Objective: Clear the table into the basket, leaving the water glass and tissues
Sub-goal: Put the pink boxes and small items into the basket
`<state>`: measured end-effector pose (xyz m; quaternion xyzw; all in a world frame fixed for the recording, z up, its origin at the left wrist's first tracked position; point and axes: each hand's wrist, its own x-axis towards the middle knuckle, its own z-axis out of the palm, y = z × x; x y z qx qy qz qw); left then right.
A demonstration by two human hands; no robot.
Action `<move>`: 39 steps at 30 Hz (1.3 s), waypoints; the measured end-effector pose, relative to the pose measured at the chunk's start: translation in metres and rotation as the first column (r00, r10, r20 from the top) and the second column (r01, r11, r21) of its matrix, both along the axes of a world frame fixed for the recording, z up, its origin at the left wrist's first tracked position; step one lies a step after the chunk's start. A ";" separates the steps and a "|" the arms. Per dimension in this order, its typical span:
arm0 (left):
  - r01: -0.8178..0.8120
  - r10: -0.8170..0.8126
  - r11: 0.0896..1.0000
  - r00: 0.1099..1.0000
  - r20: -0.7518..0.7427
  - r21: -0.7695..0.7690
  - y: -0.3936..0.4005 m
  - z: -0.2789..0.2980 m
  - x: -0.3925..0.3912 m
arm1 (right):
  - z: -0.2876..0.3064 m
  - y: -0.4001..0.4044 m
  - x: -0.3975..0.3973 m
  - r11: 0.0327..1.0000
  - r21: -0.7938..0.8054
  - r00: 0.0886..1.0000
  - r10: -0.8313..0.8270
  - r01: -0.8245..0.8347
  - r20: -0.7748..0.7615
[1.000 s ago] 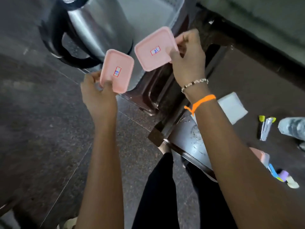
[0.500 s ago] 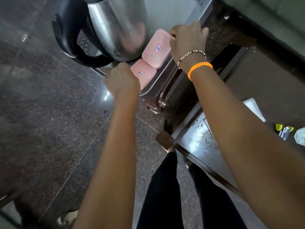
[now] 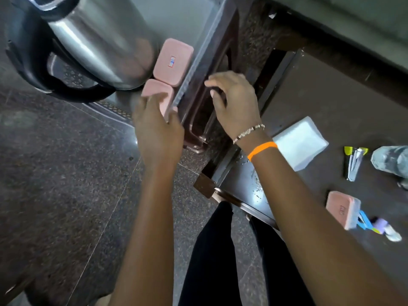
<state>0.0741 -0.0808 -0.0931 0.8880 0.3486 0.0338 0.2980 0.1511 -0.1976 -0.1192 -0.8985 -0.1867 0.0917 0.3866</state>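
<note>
Dark table [image 3: 331, 102] edge beside basket [image 3: 198, 51]; left hand [image 3: 157, 127] released, right hand [image 3: 234, 102] released, above basket rim.

Pink lids [image 3: 172, 62] (one with a red-blue label), silver-black kettle [image 3: 92, 40], speckled dark floor [image 3: 55, 173], orange wristband [image 3: 262, 149].

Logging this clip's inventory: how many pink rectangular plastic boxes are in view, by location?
Pink plastic boxes in the grey basket: 2, one farther, one under the left hand
Pink plastic box on the dark table: 1
Total: 3
</note>
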 end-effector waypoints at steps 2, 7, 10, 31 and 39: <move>0.039 -0.036 0.993 0.999 0.036 -0.114 -0.036 0.004 -0.014 | 0.000 -0.035 -0.025 0.995 0.027 0.994 -0.095 0.097 -0.058; 0.189 -0.254 0.912 0.957 -0.142 -0.364 -0.135 -0.016 -0.055 | -0.018 -0.141 -0.099 0.954 -0.081 0.916 -0.300 0.289 -0.267; 0.233 -0.405 0.832 0.876 -0.263 -0.504 -0.189 -0.036 -0.077 | -0.032 -0.204 -0.139 0.908 -0.178 0.852 -0.418 0.379 -0.316; -0.125 -0.385 0.673 0.783 -0.489 -0.729 -0.392 -0.137 -0.100 | -0.108 -0.401 -0.194 0.721 -0.608 0.728 -0.607 0.334 -0.319; -0.196 -0.369 0.534 0.822 -0.435 -0.823 -0.371 -0.132 -0.103 | -0.095 -0.374 -0.177 0.775 -0.491 0.764 -0.576 0.397 -0.291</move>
